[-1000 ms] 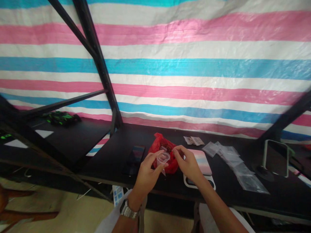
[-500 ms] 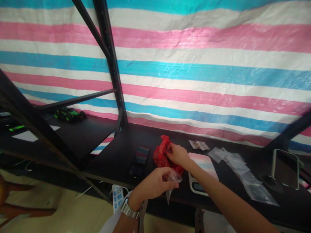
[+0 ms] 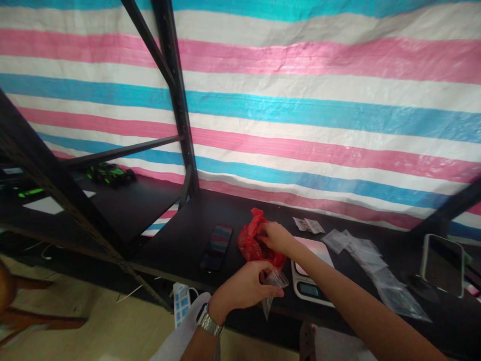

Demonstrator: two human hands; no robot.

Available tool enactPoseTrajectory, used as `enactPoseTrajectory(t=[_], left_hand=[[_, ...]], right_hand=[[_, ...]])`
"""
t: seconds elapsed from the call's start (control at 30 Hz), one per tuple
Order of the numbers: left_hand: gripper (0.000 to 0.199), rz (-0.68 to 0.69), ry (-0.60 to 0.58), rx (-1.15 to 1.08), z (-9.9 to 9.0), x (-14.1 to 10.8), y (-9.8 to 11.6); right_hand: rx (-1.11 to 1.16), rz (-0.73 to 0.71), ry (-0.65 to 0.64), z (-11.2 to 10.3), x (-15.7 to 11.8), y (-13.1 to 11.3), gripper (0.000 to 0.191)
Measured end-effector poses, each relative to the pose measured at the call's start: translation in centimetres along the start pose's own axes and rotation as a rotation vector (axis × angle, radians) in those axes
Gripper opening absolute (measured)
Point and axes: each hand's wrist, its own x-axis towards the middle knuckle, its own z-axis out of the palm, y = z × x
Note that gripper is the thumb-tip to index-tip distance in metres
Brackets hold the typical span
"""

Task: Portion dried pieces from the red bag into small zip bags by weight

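Left hand point(image 3: 244, 288): closed, pinching clear plastic bag point(image 3: 274, 286) | right hand point(image 3: 276, 238): fingers gathered on red plastic bag point(image 3: 251, 245), holding it | red bag just above left hand, beside digital scale point(image 3: 302, 288)

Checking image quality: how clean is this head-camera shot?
In the head view, wide-angle distortion bows the striped tarp and tilts the black rack upright; the tarp's pink band shows glare; the brown object at lower left is blurred, while the left hand looks sharp.
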Motion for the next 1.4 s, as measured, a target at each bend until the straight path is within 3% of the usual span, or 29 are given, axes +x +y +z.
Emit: enactPoseTrajectory(t=[0.17,0.33,0.6,0.7,0.83,0.93,1.2,1.4], left_hand=[[0.037,0.016,0.008,0.053,0.8,0.7,-0.5],[0.033,0.057,0.123,0.120,1.4,1.1,-0.2],[0.029,0.126,0.213,0.139,1.8,1.4,0.3],[0.025,0.126,0.219,0.179,1.2,0.8,0.7],[0.020,0.053,0.206,0.206,0.3,-0.4,0.9],[0.016,-0.009,0.191,0.149,0.2,-0.7,0.6],[0.020,0.061,0.231,0.105,0.9,0.8,-0.1],[0.020,0.090,0.237,0.145,0.9,0.9,-0.1]], right_hand=[[-0.056,0.091,-0.002,-0.8,-1.0,1.3,0.026],[0.004,0.074,-0.041,-0.8,-1.8,2.1,0.019],[0.306,0.032,-0.056,0.1,-2.3,3.0,0.012],[0.324,0.065,-0.003,0.3,-2.6,3.2,0.012],[0.200,0.158,0.092,0.7,-2.8,3.1,0.010],[0.208,0.156,0.094,1.1,-2.8,2.6,0.007],[0.419,0.152,0.077,1.4,-2.4,0.8,0.010],[0.519,0.171,0.099,0.9,-2.4,1.3,0.018]])
